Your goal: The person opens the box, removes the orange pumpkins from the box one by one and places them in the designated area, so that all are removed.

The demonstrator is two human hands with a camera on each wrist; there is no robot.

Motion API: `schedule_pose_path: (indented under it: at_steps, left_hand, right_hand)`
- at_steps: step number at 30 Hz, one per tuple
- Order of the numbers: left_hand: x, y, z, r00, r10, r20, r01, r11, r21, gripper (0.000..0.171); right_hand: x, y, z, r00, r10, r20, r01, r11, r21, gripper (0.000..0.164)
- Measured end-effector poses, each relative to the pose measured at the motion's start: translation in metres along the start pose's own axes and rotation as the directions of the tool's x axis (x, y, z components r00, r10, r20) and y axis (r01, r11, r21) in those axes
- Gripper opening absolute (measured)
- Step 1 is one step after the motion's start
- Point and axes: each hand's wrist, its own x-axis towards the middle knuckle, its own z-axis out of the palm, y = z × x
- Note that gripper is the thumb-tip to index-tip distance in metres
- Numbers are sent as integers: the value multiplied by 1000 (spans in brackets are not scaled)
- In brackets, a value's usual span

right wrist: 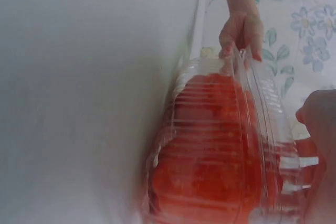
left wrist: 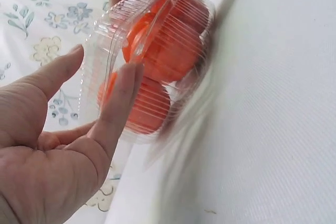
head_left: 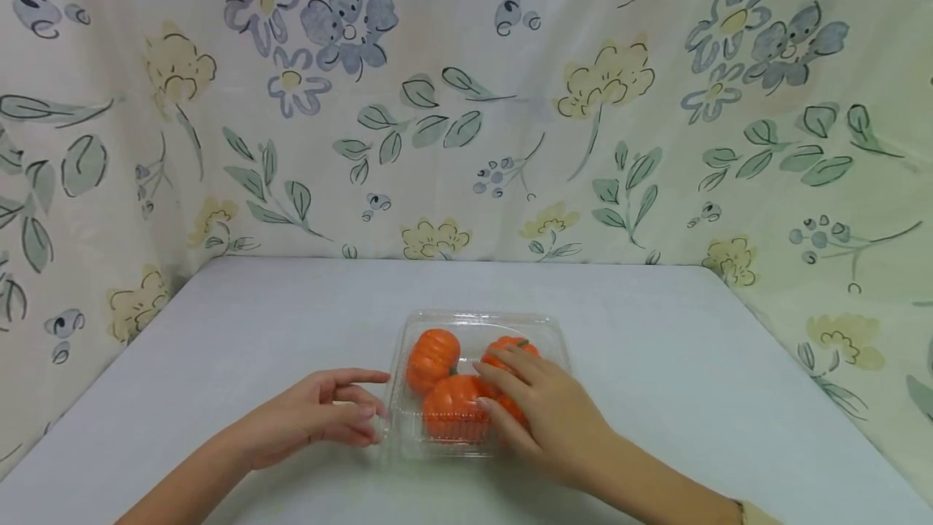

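Note:
A clear plastic clamshell box (head_left: 481,317) sits on the table with several small orange pumpkins inside, one pumpkin (head_left: 433,359) at its left and another pumpkin (head_left: 455,405) at the front. The right hand (head_left: 554,411) lies over the lid's right side, its fingers spread and partly covering the pumpkins behind. At the box's left edge is the left hand (head_left: 321,416), palm facing inward and fingers loosely extended. The left wrist view shows its fingers (left wrist: 118,98) against the box's ribbed side, the thumb held apart. In the right wrist view, the pumpkins (right wrist: 210,161) show through the ribbed wall.
A white table (head_left: 291,306) extends around the box on all sides. Behind it hangs a floral curtain (head_left: 466,128), which also runs along the left and right sides.

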Motion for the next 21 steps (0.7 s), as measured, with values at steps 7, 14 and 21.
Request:
schedule_pose_path:
  at_steps: [7,14,21]
  left_hand:
    - [-3,8,6,997,-7,-73,11,999,47,70]
    - [-5,14,18,989,6,-147,4,998,64,74]
    - [-7,20,30,976,38,-216,-9,991,132,70]
  right_hand:
    - [-10,14,-10,998,64,-19,-63,997,54,35]
    - [-21,27,-17,990,136,-43,-130,984,122,38]
    - [-32,38,-19,981,180,-68,-164,967,195,42]
